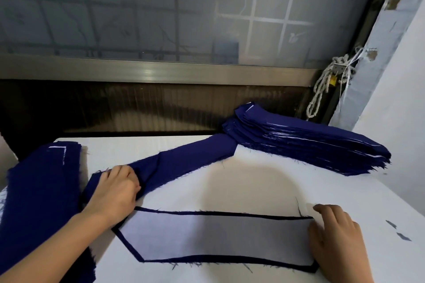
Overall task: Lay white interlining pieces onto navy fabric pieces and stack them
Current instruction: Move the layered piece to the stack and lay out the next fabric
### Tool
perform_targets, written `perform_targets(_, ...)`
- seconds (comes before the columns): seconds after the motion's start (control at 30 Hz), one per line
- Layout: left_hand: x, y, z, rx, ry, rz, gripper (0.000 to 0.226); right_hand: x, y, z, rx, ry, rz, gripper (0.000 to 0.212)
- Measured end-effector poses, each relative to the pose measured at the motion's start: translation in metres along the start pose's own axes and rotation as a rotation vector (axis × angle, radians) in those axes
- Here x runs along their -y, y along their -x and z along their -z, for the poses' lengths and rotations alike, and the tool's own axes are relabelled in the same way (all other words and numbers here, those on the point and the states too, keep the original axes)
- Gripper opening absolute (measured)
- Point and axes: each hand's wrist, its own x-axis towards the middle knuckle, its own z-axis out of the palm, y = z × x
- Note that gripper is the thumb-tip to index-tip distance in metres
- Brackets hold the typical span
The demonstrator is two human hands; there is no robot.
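At the near left of the table (253,181), the left hand (115,188) is closed on a navy strip (190,158), fingers curled round its bunched end. The fingertips are buried in the cloth and cannot be made out. The strip runs up and right, and its far end meets the far stack (310,145); whether it lies on or under that stack cannot be told.

The right hand (338,239) lies flat with fingers relaxed and spread on the right end of the interlining (218,234). It covers that corner, and the wrist is cut off by the lower frame edge.

The interlining lies on a navy piece (230,259), which shows only as a thin dark border all round. The left forearm crosses its upper left corner.

The left stack (39,202) overhangs the table's left edge and is cut off below.

Bare table surface lies between the strip and the interlining. Two small scraps (403,236) lie near the right edge. Behind the far stack, a rope (322,89) hangs in the corner by the window (161,7), whose glass is frosted.
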Motion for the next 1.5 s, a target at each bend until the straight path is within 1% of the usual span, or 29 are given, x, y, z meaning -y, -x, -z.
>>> perform_targets(0.13,-0.004,0.0,0.007,-0.079,0.249,0.043,0.007,0.002,0.001,0.001,-0.01,0.012,0.035,0.043)
perform_targets(0.17,-0.005,0.001,0.011,-0.102,0.303,0.055,0.012,0.002,0.001,0.001,-0.012,0.019,0.042,0.043)
perform_targets(0.2,-0.005,0.001,0.013,-0.118,0.353,0.071,0.022,0.003,0.001,0.002,-0.017,0.031,0.049,0.041)
perform_targets(0.27,-0.004,0.002,0.018,-0.119,0.385,0.112,0.042,0.005,0.001,0.004,-0.051,0.07,0.075,0.028)
perform_targets(0.3,-0.002,0.002,0.022,-0.129,0.374,0.135,0.045,0.008,0.001,0.006,-0.068,0.091,0.109,0.024)
perform_targets(0.33,-0.001,0.003,0.026,-0.165,0.371,0.146,0.039,0.011,0.001,0.008,-0.078,0.105,0.164,0.029)
perform_targets(0.37,-0.001,0.004,0.032,-0.229,0.37,0.134,0.028,0.017,0.0,0.008,-0.077,0.106,0.233,0.035)
perform_targets(0.43,-0.005,0.011,0.045,-0.404,0.324,0.039,0.009,0.037,-0.005,0.012,-0.047,0.071,0.324,0.037)
perform_targets(0.47,-0.009,0.016,0.051,-0.501,0.286,-0.037,0.005,0.052,-0.009,0.014,-0.017,0.035,0.348,0.036)
perform_targets(0.5,-0.016,0.021,0.058,-0.584,0.265,-0.126,0.005,0.068,-0.014,0.015,0.007,-0.021,0.364,0.035)
perform_targets(0.53,-0.023,0.026,0.065,-0.637,0.269,-0.21,0.011,0.087,-0.019,0.017,0.027,-0.084,0.381,0.036)
perform_targets(0.6,-0.045,0.038,0.075,-0.646,0.309,-0.36,0.021,0.125,-0.028,0.02,0.104,-0.193,0.444,0.052)
perform_targets(0.67,-0.067,0.052,0.08,-0.626,0.279,-0.52,0.015,0.159,-0.037,0.023,0.182,-0.29,0.556,0.066)
perform_targets(0.7,-0.076,0.059,0.083,-0.625,0.245,-0.596,0.014,0.173,-0.041,0.024,0.215,-0.34,0.615,0.065)
perform_targets(0.73,-0.081,0.065,0.086,-0.637,0.227,-0.651,0.016,0.183,-0.044,0.024,0.243,-0.398,0.664,0.057)
perform_targets(0.77,-0.083,0.07,0.088,-0.66,0.248,-0.67,0.017,0.189,-0.048,0.023,0.271,-0.452,0.692,0.043)
perform_targets(0.8,-0.082,0.074,0.091,-0.687,0.312,-0.657,0.018,0.189,-0.05,0.024,0.298,-0.492,0.697,0.029)
perform_targets(0.83,-0.078,0.077,0.094,-0.7,0.42,-0.607,0.019,0.185,-0.052,0.023,0.32,-0.507,0.683,0.017)
perform_targets(0.87,-0.071,0.08,0.097,-0.698,0.546,-0.52,0.018,0.177,-0.053,0.022,0.34,-0.5,0.659,0.009)
perform_targets(0.93,-0.057,0.083,0.1,-0.688,0.776,-0.284,0.012,0.151,-0.056,0.022,0.373,-0.444,0.606,0.01)
perform_targets(1.0,-0.043,0.081,0.097,-0.654,0.9,-0.046,0.002,0.117,-0.059,0.026,0.399,-0.379,0.558,0.01)
perform_targets(1.07,-0.029,0.075,0.087,-0.546,0.963,0.152,0.005,0.083,-0.063,0.035,0.452,-0.351,0.48,0.005)
perform_targets(1.1,-0.023,0.072,0.08,-0.48,0.996,0.224,0.003,0.067,-0.065,0.041,0.493,-0.355,0.423,0.003)
perform_targets(1.13,-0.017,0.069,0.073,-0.41,1.037,0.28,0.001,0.053,-0.067,0.048,0.536,-0.367,0.35,0.008)
perform_targets(1.2,-0.007,0.064,0.06,-0.279,1.134,0.348,0.006,0.025,-0.071,0.063,0.584,-0.426,0.198,0.019)
perform_targets(1.3,-0.003,0.061,0.045,-0.073,1.198,0.384,0.014,-0.01,-0.075,0.077,0.644,-0.563,0.029,0.011)
perform_targets(1.37,-0.008,0.061,0.035,-0.01,1.118,0.373,0.017,-0.026,-0.073,0.074,0.648,-0.587,-0.063,0.01)
perform_targets(1.43,-0.015,0.064,0.027,-0.031,0.966,0.356,0.021,-0.033,-0.066,0.064,0.641,-0.54,-0.11,0.013)
perform_targets(1.5,-0.023,0.067,0.022,-0.054,0.797,0.321,0.021,-0.033,-0.056,0.05,0.645,-0.475,-0.116,0.014)
